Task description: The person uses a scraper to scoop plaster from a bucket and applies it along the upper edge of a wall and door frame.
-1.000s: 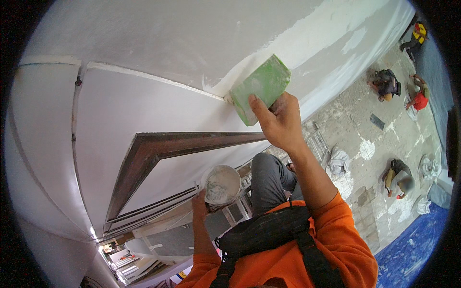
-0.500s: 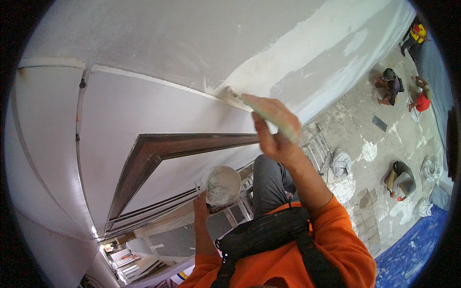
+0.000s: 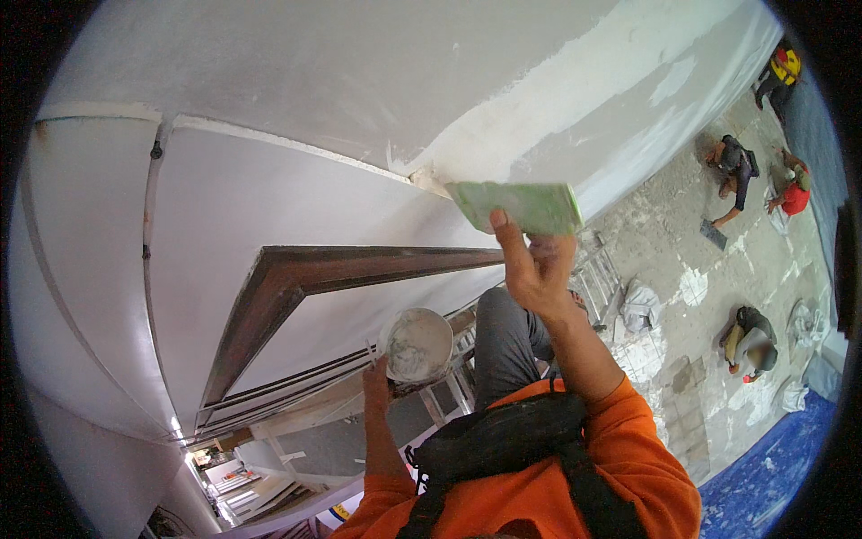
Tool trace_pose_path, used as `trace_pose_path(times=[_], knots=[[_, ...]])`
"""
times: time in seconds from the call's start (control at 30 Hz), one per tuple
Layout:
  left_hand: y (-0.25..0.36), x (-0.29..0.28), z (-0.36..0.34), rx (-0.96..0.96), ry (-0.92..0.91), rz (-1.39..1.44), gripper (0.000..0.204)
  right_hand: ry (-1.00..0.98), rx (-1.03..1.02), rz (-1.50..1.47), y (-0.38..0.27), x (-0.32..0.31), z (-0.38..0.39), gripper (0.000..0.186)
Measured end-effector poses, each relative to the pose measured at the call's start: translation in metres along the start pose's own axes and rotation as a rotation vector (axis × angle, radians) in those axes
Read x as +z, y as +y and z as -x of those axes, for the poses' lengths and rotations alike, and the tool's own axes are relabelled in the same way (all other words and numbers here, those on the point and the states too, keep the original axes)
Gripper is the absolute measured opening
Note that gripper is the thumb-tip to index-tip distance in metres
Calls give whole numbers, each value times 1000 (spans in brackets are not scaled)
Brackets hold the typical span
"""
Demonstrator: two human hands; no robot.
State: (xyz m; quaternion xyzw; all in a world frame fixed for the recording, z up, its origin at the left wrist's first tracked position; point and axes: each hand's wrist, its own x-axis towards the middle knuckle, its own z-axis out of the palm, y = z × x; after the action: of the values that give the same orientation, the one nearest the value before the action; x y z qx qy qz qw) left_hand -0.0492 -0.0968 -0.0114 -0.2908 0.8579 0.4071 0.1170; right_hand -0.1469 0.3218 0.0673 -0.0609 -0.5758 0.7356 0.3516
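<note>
My right hand (image 3: 539,267) is raised and closed around a flat, light-green putty spreader (image 3: 521,208), thumb on its near face. Whitish smears show on the spreader, and its left end is close to the strip where the grey wall (image 3: 359,81) meets the white panel (image 3: 296,189); I cannot tell whether it touches. Lower down, my left hand (image 3: 375,373) grips the left side of a round pale bucket (image 3: 437,337). Whitish-grey paste (image 3: 415,349) coats its inside. Pale filler (image 3: 503,126) runs as a broad band up the wall from the spreader's end.
A brown wooden frame (image 3: 269,292) crosses the panel beneath my right hand. Ladder parts (image 3: 597,269) show beside my bent leg (image 3: 505,346). Far below on the right, several people crouch on a stained floor (image 3: 664,296) with white sacks (image 3: 639,305) and a blue sheet (image 3: 772,467).
My right hand has moved slightly right and down, turning the spreader so its broad face shows. The left hand and bucket stay almost in place. A crouching person below now reaches toward a dark board.
</note>
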Motion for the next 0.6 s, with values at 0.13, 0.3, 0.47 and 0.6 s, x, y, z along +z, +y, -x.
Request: trace_pose_path(times=[0.13, 0.3, 0.47, 0.6], knots=[[-26, -16, -8, 207, -13, -72, 57, -109, 208, 80, -13, 7, -14, 17], [-34, -19, -18, -94, -51, 196, 53, -143, 186, 138, -37, 23, -33, 20], [-19, -6, -2, 283, -38, 23, 49, -185, 177, 135, -56, 27, -50, 20], [-7, -10, 5, 229, -39, -48, 47, -141, 156, -79, -68, 26, -55, 19]])
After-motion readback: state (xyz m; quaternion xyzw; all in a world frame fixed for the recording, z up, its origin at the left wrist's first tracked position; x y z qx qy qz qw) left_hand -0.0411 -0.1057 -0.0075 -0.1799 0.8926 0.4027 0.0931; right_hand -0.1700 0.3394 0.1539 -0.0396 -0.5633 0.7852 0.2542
